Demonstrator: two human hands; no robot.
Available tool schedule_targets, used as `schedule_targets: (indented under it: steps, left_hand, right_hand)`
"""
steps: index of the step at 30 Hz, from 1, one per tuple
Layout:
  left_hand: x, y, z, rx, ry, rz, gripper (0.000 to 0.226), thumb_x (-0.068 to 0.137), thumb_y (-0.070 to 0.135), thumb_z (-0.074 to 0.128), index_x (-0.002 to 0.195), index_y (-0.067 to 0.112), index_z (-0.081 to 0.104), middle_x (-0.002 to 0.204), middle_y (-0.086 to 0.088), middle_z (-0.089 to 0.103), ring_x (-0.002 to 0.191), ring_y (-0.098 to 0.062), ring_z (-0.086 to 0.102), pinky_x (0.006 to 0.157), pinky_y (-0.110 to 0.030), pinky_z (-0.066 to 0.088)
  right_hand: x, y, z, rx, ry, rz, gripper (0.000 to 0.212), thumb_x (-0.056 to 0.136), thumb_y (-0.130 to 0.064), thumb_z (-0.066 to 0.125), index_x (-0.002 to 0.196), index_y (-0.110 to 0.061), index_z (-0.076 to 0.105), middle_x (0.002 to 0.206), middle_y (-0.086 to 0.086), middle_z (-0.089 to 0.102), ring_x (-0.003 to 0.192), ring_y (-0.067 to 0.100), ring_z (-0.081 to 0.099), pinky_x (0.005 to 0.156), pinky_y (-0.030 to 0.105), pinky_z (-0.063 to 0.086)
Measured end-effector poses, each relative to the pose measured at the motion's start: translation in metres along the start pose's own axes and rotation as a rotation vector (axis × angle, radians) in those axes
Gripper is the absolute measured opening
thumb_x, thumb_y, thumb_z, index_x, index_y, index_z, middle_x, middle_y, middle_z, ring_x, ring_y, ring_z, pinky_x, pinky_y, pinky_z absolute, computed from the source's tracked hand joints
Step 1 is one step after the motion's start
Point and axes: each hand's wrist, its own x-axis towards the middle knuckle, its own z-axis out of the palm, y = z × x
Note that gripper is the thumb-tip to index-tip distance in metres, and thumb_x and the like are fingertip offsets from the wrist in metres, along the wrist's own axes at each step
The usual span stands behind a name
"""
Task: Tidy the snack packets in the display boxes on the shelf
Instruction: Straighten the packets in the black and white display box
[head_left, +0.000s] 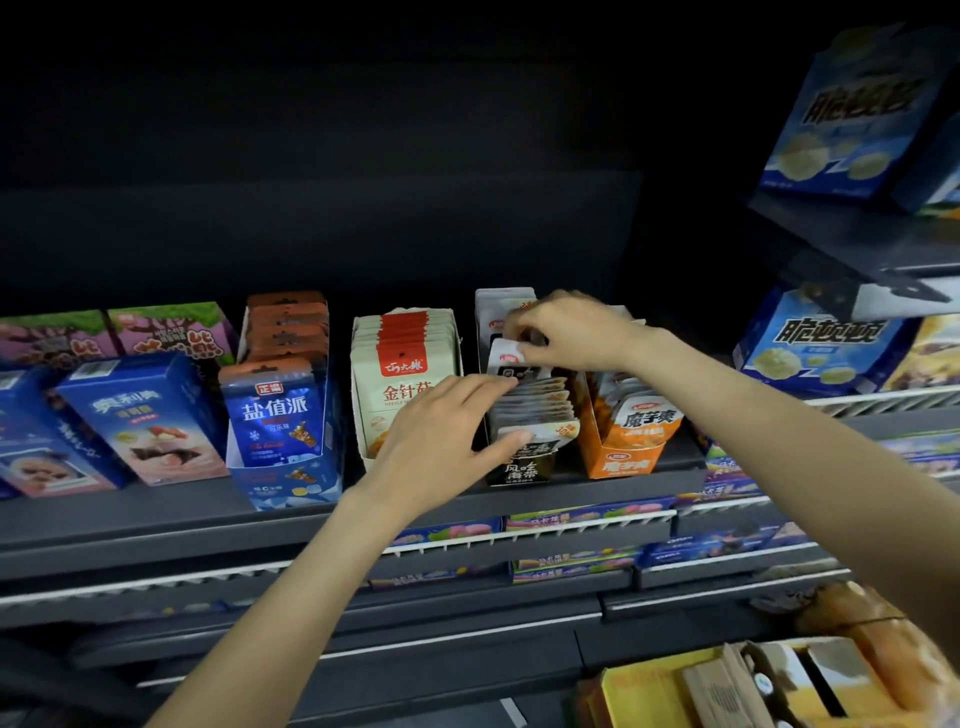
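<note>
A black display box (522, 467) of grey-white kelp snack packets (535, 402) stands on the dark shelf (156, 525) at the middle. My left hand (441, 431) lies over the front packets, fingers spread along their tops and thumb against the front one. Behind it, my right hand (566, 330) pinches the top of one raised white packet (511, 358) at the back of the row. To the right stands an orange display box (623, 457) of packets, to the left a cream box (402, 384) of needle-mushroom packets.
A blue box (283, 426) of orange-topped packets and blue biscuit cartons (140, 415) fill the shelf's left. Blue cracker boxes (815, 343) sit on the right-hand shelves, one shelf jutting out overhead. Lower shelves hold candy bars; a yellow carton (727, 686) is at the bottom right.
</note>
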Motion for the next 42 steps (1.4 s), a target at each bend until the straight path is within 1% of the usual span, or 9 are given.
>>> schedule_targets:
  steps: [3, 7, 11, 14, 21, 26, 35, 38, 42]
  left_hand:
    - [0.001, 0.000, 0.000, -0.007, -0.001, 0.002, 0.064, 0.091, 0.063, 0.037, 0.143, 0.026, 0.038, 0.141, 0.009, 0.046, 0.128, -0.009, 0.041, 0.100, -0.024, 0.035]
    - [0.001, -0.002, -0.001, -0.022, 0.003, -0.004, 0.060, 0.092, 0.058, 0.041, 0.143, 0.028, 0.037, 0.142, 0.011, 0.044, 0.128, -0.007, 0.038, 0.099, -0.022, 0.033]
    - [0.002, -0.003, -0.001, -0.047, -0.001, 0.000, 0.061, 0.090, 0.059, 0.041, 0.143, 0.029, 0.037, 0.142, 0.012, 0.043, 0.129, -0.006, 0.038, 0.098, -0.023, 0.033]
    - [0.003, -0.003, -0.001, -0.072, -0.001, 0.002, 0.060, 0.090, 0.059, 0.043, 0.143, 0.030, 0.038, 0.142, 0.012, 0.044, 0.129, -0.007, 0.038, 0.099, -0.024, 0.033]
    - [0.003, -0.004, -0.003, -0.081, 0.001, 0.000, 0.061, 0.090, 0.059, 0.043, 0.143, 0.030, 0.037, 0.142, 0.013, 0.043, 0.129, -0.005, 0.036, 0.099, -0.022, 0.031]
    - [0.004, -0.005, -0.004, -0.077, 0.004, 0.002, 0.061, 0.090, 0.060, 0.042, 0.142, 0.030, 0.038, 0.141, 0.012, 0.045, 0.127, -0.005, 0.038, 0.098, -0.023, 0.032]
    - [0.003, -0.006, -0.003, -0.108, -0.011, 0.002, 0.067, 0.086, 0.066, 0.038, 0.143, 0.031, 0.036, 0.144, 0.014, 0.040, 0.131, -0.004, 0.034, 0.100, -0.025, 0.032]
    - [0.004, -0.008, -0.006, -0.204, 0.000, -0.028, 0.070, 0.085, 0.072, 0.031, 0.141, 0.031, 0.039, 0.143, 0.016, 0.041, 0.131, -0.003, 0.033, 0.102, -0.027, 0.033]
    - [0.009, -0.016, -0.010, -0.289, 0.073, -0.078, 0.059, 0.091, 0.062, 0.031, 0.137, 0.029, 0.047, 0.139, 0.012, 0.047, 0.128, -0.006, 0.040, 0.100, -0.023, 0.032]
  right_hand:
    - [0.011, -0.001, 0.001, -0.082, 0.030, 0.055, 0.031, 0.092, -0.026, 0.050, 0.121, -0.017, 0.057, 0.115, 0.003, 0.063, 0.093, 0.020, 0.059, 0.069, 0.029, 0.042]
    - [0.024, -0.003, 0.005, -0.197, -0.043, 0.064, 0.039, 0.095, -0.030, 0.051, 0.133, -0.019, 0.051, 0.134, 0.006, 0.054, 0.115, 0.027, 0.055, 0.087, 0.038, 0.048]
    - [0.031, 0.002, -0.002, -0.186, 0.043, 0.138, 0.033, 0.102, -0.030, 0.040, 0.130, -0.015, 0.048, 0.119, 0.013, 0.061, 0.103, 0.034, 0.059, 0.074, 0.035, 0.043]
    - [0.035, 0.009, -0.011, -0.247, 0.092, 0.209, 0.029, 0.101, -0.030, 0.041, 0.125, -0.018, 0.052, 0.112, 0.015, 0.064, 0.099, 0.034, 0.060, 0.073, 0.036, 0.043]
    - [0.040, -0.001, 0.006, -0.258, 0.102, 0.182, 0.031, 0.096, -0.025, 0.053, 0.125, -0.017, 0.061, 0.131, 0.002, 0.051, 0.127, 0.025, 0.042, 0.092, 0.036, 0.042]
    - [0.049, -0.001, 0.007, -0.165, 0.103, 0.311, 0.030, 0.094, -0.027, 0.055, 0.121, -0.016, 0.060, 0.124, 0.005, 0.059, 0.113, 0.028, 0.056, 0.088, 0.038, 0.048]
    - [0.028, -0.002, -0.005, -0.159, 0.153, 0.189, 0.027, 0.098, -0.027, 0.049, 0.118, -0.016, 0.064, 0.124, 0.003, 0.056, 0.118, 0.025, 0.048, 0.091, 0.033, 0.036]
    - [0.014, -0.001, -0.012, -0.159, 0.259, 0.159, 0.025, 0.099, -0.025, 0.045, 0.115, -0.013, 0.061, 0.115, 0.006, 0.063, 0.110, 0.027, 0.054, 0.096, 0.036, 0.033]
    - [-0.003, -0.002, -0.024, -0.147, 0.400, 0.163, 0.018, 0.096, -0.020, 0.049, 0.104, -0.011, 0.063, 0.098, 0.006, 0.069, 0.093, 0.030, 0.062, 0.097, 0.037, 0.034]
